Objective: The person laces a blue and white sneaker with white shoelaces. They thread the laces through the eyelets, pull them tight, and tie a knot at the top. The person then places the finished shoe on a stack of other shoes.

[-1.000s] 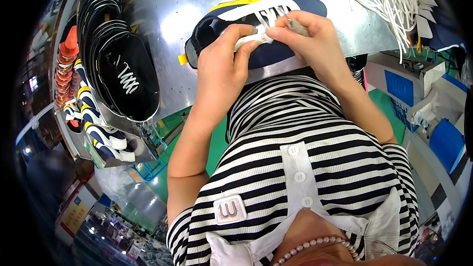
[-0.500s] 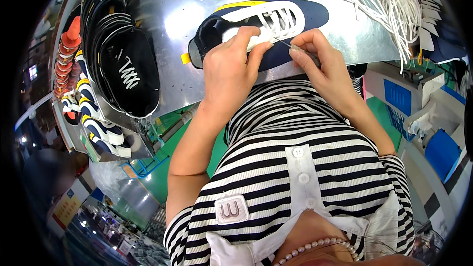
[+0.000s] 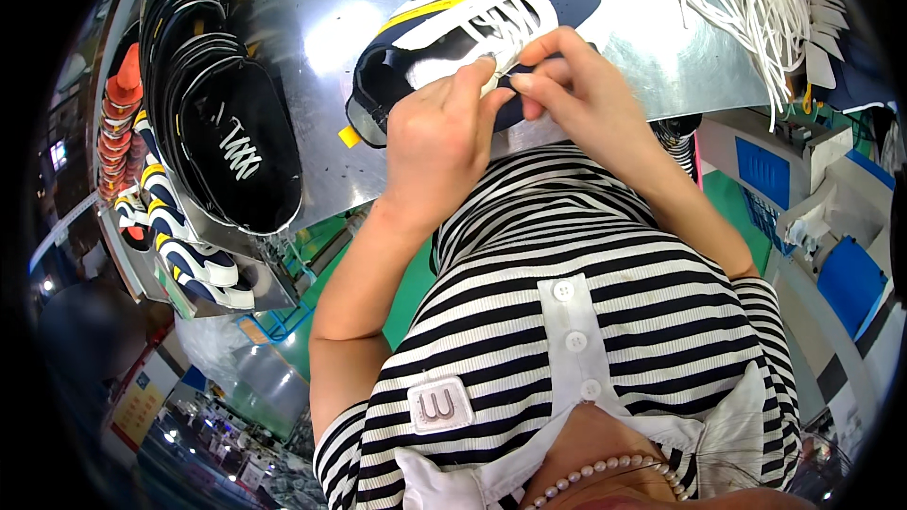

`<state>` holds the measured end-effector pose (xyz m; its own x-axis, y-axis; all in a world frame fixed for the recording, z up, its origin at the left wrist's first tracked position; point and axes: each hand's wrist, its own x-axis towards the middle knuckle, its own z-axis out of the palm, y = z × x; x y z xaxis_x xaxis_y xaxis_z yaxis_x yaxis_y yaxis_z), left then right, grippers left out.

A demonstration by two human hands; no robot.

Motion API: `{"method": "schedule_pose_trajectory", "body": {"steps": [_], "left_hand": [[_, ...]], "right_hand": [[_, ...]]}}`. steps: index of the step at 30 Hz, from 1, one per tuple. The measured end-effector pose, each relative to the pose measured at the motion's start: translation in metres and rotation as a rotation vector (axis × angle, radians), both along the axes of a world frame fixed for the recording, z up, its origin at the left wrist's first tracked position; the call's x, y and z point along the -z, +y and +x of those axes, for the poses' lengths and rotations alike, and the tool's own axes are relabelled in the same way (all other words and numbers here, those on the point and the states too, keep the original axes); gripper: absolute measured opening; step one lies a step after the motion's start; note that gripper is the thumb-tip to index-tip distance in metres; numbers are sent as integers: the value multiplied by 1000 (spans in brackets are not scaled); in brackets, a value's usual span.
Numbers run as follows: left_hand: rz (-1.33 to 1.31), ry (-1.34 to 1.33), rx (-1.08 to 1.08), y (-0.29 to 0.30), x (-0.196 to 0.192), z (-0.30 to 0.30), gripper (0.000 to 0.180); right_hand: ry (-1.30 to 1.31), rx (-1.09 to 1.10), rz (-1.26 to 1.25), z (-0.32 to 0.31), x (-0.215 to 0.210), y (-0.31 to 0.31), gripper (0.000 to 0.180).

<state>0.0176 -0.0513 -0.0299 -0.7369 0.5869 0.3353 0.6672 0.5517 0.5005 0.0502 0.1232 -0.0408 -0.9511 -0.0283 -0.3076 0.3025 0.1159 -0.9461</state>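
A navy, white and yellow shoe upper lies on its side on the metal tabletop, its toe toward the far right. White shoelace crosses the front of its opening. My left hand is closed, thumb and forefinger pinching the white eyelet edge nearest me. Close against it, my right hand is closed with thumb and forefinger together on a bit of white lace at the eyelets. The thin metal tool visible earlier in that hand is hidden or too small to make out.
Nested dark shoe uppers stand in a long row at the left. Beyond them are more navy-white uppers and orange pieces. A bundle of loose white laces hangs over the right part of the metal tabletop.
My right hand has moved up and left, to my left fingertips at the eyelets. The thin tool between its fingers no longer shows. The shoe upper has shifted slightly left.
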Motion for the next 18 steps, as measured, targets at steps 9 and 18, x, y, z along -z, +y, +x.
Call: {"method": "schedule_pose_trajectory", "body": {"steps": [9,18], "left_hand": [[19,-300,-44,2,-11,10,25],[-152,-455,141,2,-27,-9,18]], "right_hand": [[30,-284,342,10,-33,40,16],[691,201,597,-19,32,31,22]]}}
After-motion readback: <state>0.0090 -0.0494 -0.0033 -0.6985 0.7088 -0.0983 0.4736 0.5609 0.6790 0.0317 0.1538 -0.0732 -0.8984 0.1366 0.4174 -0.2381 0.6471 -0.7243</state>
